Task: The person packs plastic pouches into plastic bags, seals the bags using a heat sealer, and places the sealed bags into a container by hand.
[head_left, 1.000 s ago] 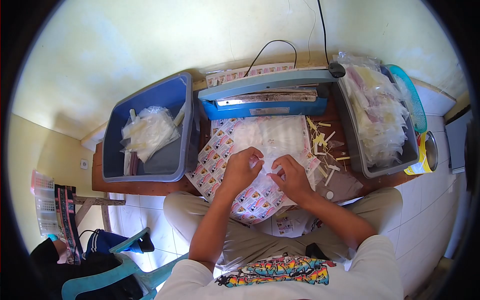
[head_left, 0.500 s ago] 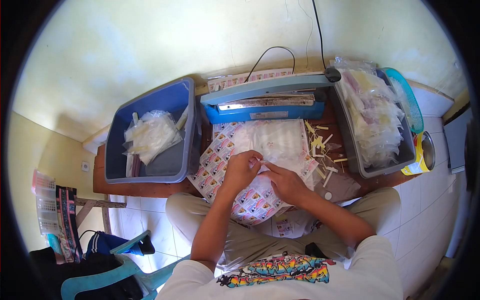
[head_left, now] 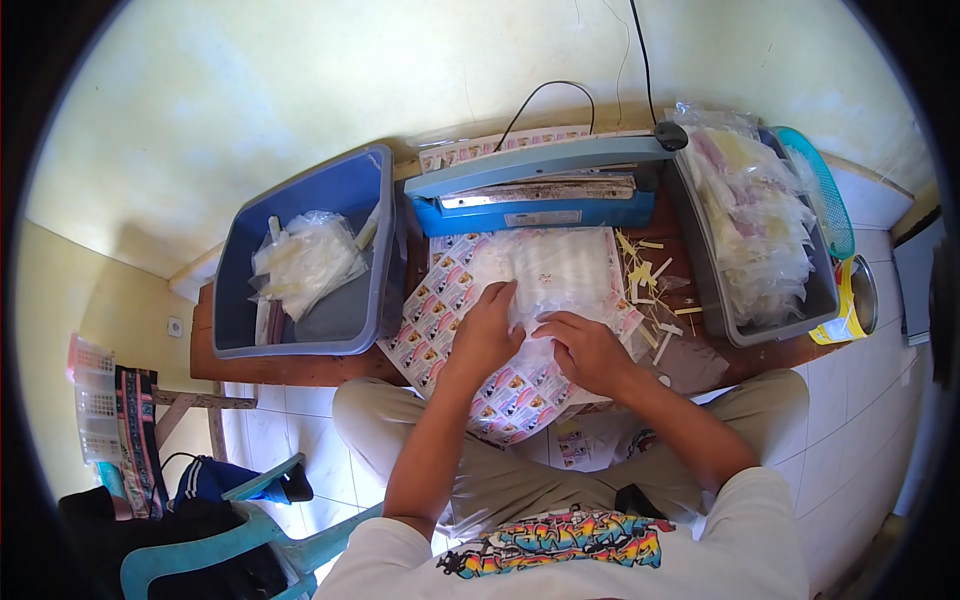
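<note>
Plastic bag [head_left: 560, 275] lies on printed paper [head_left: 440, 310] midway along the surface [head_left: 260, 369], your left hand [head_left: 503, 315] at its near left side and your right hand [head_left: 560, 338] curled by its near edge; whether either grips cannot be told. Uneven finger pressure could crease or shift the thin film, and stray yellow strips [head_left: 662, 269] could slip beneath. A sealer [head_left: 540, 215] blocks the back edge; a left tub [head_left: 300, 205] and right tub [head_left: 785, 331], both holding bags, crowd the ends.

Left hand [head_left: 487, 335] and right hand [head_left: 592, 356] touch a plastic bag [head_left: 568, 278] near a blue sealer [head_left: 605, 214]
</note>
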Demonstrator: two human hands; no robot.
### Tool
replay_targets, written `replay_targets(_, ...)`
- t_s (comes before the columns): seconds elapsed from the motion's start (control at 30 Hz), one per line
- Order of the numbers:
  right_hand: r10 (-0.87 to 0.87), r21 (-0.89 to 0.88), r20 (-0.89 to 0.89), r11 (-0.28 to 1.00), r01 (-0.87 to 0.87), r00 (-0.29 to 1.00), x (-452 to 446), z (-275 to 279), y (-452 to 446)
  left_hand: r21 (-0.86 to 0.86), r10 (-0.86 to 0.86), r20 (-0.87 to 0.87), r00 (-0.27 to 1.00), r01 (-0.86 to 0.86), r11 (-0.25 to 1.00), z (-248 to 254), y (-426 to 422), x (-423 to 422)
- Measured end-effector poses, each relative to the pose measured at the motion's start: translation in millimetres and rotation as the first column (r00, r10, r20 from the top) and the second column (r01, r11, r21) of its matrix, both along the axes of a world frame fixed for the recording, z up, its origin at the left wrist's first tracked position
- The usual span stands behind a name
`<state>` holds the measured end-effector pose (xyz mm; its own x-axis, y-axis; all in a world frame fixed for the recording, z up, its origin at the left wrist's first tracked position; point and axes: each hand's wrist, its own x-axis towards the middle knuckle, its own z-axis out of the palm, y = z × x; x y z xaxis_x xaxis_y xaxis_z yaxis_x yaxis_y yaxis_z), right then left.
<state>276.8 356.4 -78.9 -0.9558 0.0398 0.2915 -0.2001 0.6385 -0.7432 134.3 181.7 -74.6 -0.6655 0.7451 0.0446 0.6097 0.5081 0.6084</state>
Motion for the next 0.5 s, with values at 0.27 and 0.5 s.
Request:
replay_targets(0.27,-0.06,-0.046,0.083,0.997,0.064,0.995,5,11,-2,-0.211,0.008,-0.132,0.991,-0.036,0.977,16,8,10)
replay_targets(0.5,-0.046,-0.016,0.082,0.999,0.048,0.996,7,11,4,-0.141,0.073,-0.221,0.973,-0.106,0.984,0,15,6)
